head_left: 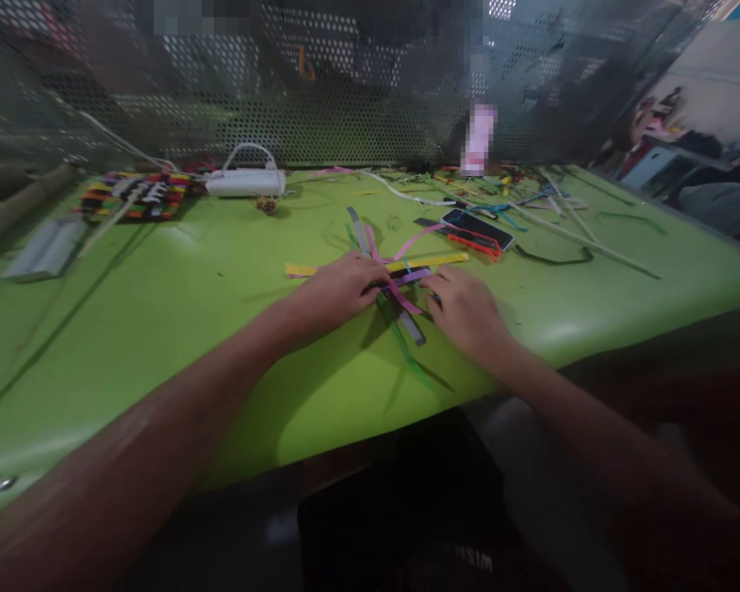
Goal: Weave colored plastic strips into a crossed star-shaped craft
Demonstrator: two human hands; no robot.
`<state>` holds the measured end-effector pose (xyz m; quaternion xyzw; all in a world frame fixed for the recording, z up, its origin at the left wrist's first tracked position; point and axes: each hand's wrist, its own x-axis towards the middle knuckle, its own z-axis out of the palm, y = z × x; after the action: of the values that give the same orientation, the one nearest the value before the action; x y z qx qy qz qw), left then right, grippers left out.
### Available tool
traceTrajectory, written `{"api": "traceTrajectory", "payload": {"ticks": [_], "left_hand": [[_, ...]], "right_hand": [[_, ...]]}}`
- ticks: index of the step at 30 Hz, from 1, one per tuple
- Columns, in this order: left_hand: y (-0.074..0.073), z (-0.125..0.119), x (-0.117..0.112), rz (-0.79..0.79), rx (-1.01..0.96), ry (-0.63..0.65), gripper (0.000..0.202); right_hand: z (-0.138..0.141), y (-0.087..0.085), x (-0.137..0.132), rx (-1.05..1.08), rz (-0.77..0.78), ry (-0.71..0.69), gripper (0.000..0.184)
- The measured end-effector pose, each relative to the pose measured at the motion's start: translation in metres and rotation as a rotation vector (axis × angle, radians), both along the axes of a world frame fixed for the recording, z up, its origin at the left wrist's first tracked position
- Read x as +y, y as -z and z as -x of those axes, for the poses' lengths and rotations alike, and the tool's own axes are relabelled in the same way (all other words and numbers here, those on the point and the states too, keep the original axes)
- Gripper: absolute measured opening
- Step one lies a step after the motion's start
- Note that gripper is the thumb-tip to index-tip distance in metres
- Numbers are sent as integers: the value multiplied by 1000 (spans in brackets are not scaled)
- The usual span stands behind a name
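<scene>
Several coloured strips lie crossed on the green table (pixel 160 304): a long yellow strip (pixel 437 261), pink strips (pixel 416 239), a grey strip (pixel 410 324), a green strip (pixel 407 352) and a purple one (pixel 410 278). My left hand (pixel 336 293) rests palm down on the left side of the crossing, its fingertips curled onto the strips. My right hand (pixel 465 311) lies on the right side, with its fingers pressing the purple and yellow strips at the crossing. The very centre of the crossing is partly hidden by my fingers.
A phone (pixel 478 228) with a red edge lies behind the strips. Loose strips and white cords litter the far right (pixel 530 193). A white power strip (pixel 245 182) and a multicoloured woven piece (pixel 136 196) sit at the far left, by a perforated metal screen (pixel 358 123).
</scene>
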<state>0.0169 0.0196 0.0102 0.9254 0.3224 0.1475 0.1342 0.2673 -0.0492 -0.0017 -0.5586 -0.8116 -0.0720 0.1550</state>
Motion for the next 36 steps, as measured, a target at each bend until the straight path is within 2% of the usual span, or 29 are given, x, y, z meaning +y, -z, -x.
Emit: {"api": "traceTrajectory", "payload": {"ticks": [4, 7, 12, 17, 19, 22, 23, 25, 26, 28, 30, 33, 36], "left_hand": [[-1, -1, 0, -19, 19, 1, 38], [0, -1, 0, -17, 33, 2, 39], [0, -1, 1, -22, 32, 2, 40], [-1, -2, 1, -13, 41, -2, 40], [-2, -2, 2, -5, 43, -1, 38], [-1, -2, 3, 10, 28, -11, 37], [-1, -2, 3, 14, 21, -10, 38], [0, -2, 3, 15, 7, -4, 40], [0, -2, 2, 11, 0, -1, 40], [0, -3, 0, -1, -6, 1, 39], [0, -3, -2, -12, 8, 5, 39], [-1, -3, -3, -25, 56, 3, 39], [-1, -4, -1, -49, 78, 1, 39]], "right_hand": [[3, -2, 0, -34, 40, -36, 31], [2, -10, 5, -62, 118, -87, 28], [-3, -37, 20, -57, 357, -269, 30], [-3, -63, 36, 39, 475, -413, 31], [-1, -81, 40, 91, 522, -400, 34], [1, -116, 43, 92, 554, -270, 27], [2, -126, 43, 82, 524, -201, 22], [5, -137, 44, 66, 408, -107, 34], [10, -135, 45, 64, 359, -77, 36], [22, -117, 44, 78, 303, -23, 22], [35, -86, 42, 45, 269, 18, 22], [44, -39, 35, 51, 248, -12, 27], [38, -12, 29, 48, 118, -79, 33]]}}
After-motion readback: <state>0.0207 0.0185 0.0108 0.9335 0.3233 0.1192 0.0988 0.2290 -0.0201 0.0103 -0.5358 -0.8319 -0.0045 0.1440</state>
